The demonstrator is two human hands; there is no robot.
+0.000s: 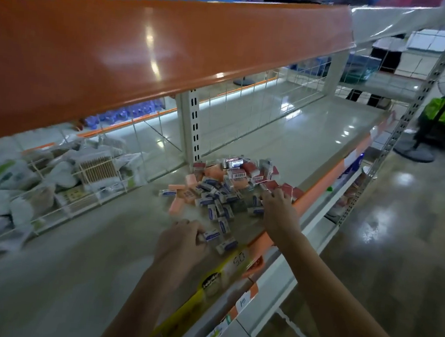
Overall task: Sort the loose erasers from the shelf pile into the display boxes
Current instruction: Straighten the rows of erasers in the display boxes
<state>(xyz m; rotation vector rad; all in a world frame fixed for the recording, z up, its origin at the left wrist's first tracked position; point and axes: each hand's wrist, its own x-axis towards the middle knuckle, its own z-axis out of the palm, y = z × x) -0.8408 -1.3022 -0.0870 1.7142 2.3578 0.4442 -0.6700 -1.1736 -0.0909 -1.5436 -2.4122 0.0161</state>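
- Head view: left hand (181, 242) has its fingers curled round a blue-and-white eraser (211, 235) at the pile's 6 o'clock edge.
- Right hand (277, 207), fingers bent, touches the eraser pile (224, 193) at its 3 o'clock side; whether it holds one, I cannot tell.
- The pile lies on the shelf (287, 136) near its orange front lip.
- A wire basket (59, 188) of packets sits at 9 o'clock.

My left hand (181, 242) pinching a blue-and-white eraser (211, 234), my right hand (277, 204) with curled fingers in the eraser pile (224, 193), grey shelf (93, 259), orange shelf edge (320, 188)
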